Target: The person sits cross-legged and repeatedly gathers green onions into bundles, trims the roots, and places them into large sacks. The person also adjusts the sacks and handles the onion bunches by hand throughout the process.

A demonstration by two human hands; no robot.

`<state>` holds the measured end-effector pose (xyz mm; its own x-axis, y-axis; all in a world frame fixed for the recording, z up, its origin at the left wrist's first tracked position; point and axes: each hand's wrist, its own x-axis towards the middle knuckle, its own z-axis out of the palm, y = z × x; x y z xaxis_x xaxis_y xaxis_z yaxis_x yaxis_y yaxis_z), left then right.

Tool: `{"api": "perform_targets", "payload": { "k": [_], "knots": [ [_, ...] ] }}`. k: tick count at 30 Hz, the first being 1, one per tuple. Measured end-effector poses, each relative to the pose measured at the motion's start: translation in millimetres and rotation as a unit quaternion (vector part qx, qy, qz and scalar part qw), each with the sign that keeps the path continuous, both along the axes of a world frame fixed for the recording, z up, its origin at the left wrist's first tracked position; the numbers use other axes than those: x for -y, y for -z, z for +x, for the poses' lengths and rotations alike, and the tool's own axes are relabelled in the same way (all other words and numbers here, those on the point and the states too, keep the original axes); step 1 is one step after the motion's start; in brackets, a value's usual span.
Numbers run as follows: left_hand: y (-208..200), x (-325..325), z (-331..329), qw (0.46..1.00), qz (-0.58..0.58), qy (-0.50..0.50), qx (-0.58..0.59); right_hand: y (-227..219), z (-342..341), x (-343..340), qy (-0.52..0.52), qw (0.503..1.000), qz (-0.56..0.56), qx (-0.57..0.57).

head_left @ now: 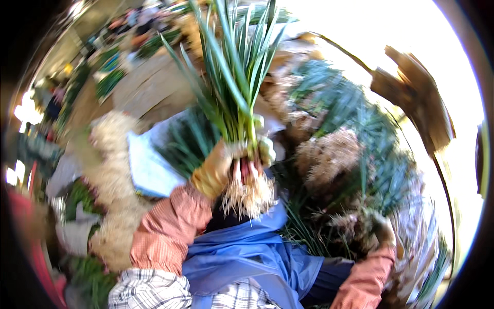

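Observation:
A bunch of green onions [234,110] stands upright before me, its leaves up and its pale, stringy roots hanging down. My left hand [216,165], in a yellowish glove, is wrapped round the stems just above the roots; its fingertips show on the far side. Low on the right, my right hand [381,229] reaches into a heap of green onions [334,159]. It touches rooty ends there, but its fingers are blurred and partly hidden, so their grip does not show. Both forearms wear orange checked sleeves.
A blue apron [247,257] covers my lap. On the left runs a long row of bundled onions with roots outward [116,190], beside a light blue sheet [149,159]. Flat cardboard [154,85] lies farther off. Clear plastic wrapping [419,242] borders the right heap. People sit at the far left.

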<state>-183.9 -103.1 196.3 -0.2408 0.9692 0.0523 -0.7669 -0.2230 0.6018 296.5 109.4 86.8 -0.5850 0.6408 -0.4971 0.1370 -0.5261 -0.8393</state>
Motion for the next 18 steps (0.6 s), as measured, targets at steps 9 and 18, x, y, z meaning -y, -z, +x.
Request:
{"api": "perform_targets", "payload": {
  "k": [9, 18],
  "knots": [
    [2.0, 120.6, -199.6, 0.939, -0.125, -0.26, -0.185, -13.1, 129.5, -47.7, 0.091, 0.894, 0.113, 0.424],
    [336.9, 146.3, -189.4, 0.816, -0.45, -0.315, 0.178, -5.2, 29.3, -4.3, -0.065, 0.864, 0.281, 0.413]
  ]
}}
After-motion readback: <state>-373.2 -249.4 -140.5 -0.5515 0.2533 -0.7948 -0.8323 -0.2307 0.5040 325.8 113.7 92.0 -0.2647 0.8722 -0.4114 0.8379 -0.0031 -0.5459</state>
